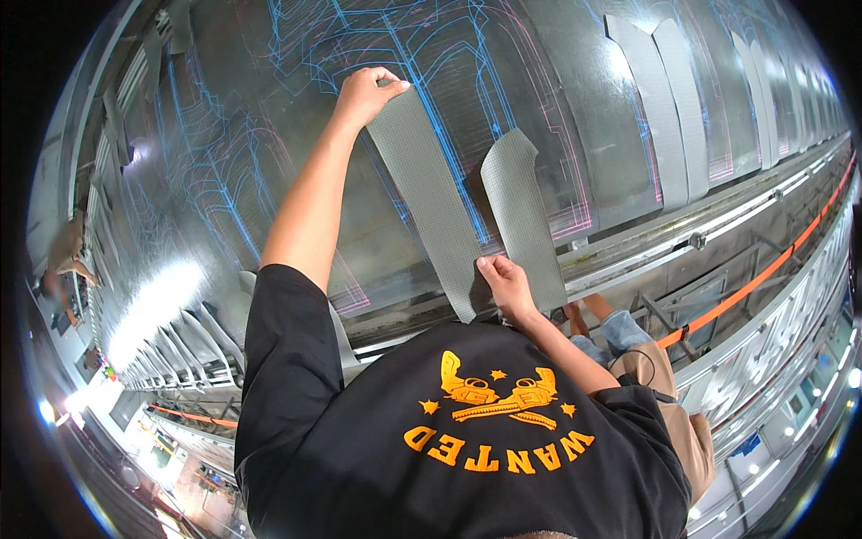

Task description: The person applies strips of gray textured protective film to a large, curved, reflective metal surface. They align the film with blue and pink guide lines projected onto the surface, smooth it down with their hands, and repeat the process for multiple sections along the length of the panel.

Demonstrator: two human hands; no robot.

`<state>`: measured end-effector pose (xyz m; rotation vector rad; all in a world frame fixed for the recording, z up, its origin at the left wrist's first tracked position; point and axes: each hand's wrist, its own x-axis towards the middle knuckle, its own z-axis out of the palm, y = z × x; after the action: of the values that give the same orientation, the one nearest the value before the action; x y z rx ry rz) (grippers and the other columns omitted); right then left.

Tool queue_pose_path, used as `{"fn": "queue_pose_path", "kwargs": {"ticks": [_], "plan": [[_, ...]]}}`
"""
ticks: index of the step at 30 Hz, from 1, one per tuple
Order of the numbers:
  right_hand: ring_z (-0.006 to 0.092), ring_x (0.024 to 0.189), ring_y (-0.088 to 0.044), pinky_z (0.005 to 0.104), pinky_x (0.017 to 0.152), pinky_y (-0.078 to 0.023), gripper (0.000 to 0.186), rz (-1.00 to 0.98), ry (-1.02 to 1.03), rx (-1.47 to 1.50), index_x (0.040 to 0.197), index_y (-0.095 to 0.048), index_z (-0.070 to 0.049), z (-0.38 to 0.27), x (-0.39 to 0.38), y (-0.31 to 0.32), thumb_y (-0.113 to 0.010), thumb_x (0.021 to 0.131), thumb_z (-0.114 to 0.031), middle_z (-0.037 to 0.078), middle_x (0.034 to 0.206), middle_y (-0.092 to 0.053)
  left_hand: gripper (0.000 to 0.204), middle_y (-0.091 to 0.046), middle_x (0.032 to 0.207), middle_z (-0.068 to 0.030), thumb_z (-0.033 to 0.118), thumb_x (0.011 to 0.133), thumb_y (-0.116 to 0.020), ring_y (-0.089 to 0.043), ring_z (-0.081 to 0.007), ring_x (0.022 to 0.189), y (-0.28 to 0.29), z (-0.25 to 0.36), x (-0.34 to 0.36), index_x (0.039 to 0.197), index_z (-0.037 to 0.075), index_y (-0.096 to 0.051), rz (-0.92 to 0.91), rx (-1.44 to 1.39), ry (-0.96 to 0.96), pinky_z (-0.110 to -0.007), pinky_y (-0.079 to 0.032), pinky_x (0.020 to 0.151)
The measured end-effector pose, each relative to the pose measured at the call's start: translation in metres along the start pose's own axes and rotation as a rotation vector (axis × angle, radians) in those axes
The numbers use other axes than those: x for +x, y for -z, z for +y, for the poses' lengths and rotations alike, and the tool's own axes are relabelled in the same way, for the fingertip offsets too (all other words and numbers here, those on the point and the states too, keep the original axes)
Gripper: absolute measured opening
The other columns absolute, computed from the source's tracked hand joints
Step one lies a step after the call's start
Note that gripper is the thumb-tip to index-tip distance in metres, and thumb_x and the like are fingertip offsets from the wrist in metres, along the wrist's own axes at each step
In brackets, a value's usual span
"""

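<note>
A long grey strip of ribbed sheet material (426, 184) runs across the dark panel from upper left to lower right. My left hand (362, 95) pinches its far end between thumb and fingertips. At the near end, my right hand (508, 289) has thumb and forefinger pressed together at the strip's right edge. Beside it on the right lies a second grey piece (523, 211), with a notched, pointed far end; neither hand touches it. Under and around the strip, blue projected lines (395, 54) cover the panel.
The dark panel (575, 81) is bordered on my side by a metal rail (646, 260). More grey pieces (660, 99) lie farther right, and several hang over the edge at left. An orange strap (754, 283) runs below the rail. Another person (67, 251) is at the far left.
</note>
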<state>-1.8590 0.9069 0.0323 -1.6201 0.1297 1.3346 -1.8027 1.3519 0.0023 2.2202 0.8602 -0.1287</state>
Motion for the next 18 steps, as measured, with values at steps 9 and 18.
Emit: {"fn": "queue_pose_path", "kwargs": {"ticks": [9, 18], "plan": [[0.0024, 0.078, -0.049, 0.0224, 0.069, -0.042, 0.025, 0.030, 0.032, -0.022, 0.100, -0.070, -0.001, 0.008, 0.007, 0.004, -0.066, 0.108, -0.024, -0.008, 0.084, -0.059, 0.040, -0.075, 0.124, -0.0173, 0.049, 0.087, -0.082, -0.070, -0.0353, 0.119, -0.003, 0.007, 0.000, 0.101, 0.011, -0.081, 0.003, 0.010, 0.051, -0.047, -0.054, 0.101], [0.0026, 0.076, -0.048, 0.0229, 0.066, -0.041, 0.028, 0.027, -0.026, -0.054, 0.100, -0.071, 0.000, 0.000, 0.009, 0.007, -0.066, 0.108, -0.027, -0.008, 0.083, -0.059, 0.046, -0.076, 0.120, -0.0161, 0.055, 0.084, -0.083, -0.070, -0.0328, 0.117, -0.006, -0.001, 0.002, 0.102, 0.013, -0.081, 0.009, 0.015, 0.048, -0.048, -0.054, 0.099]]}}
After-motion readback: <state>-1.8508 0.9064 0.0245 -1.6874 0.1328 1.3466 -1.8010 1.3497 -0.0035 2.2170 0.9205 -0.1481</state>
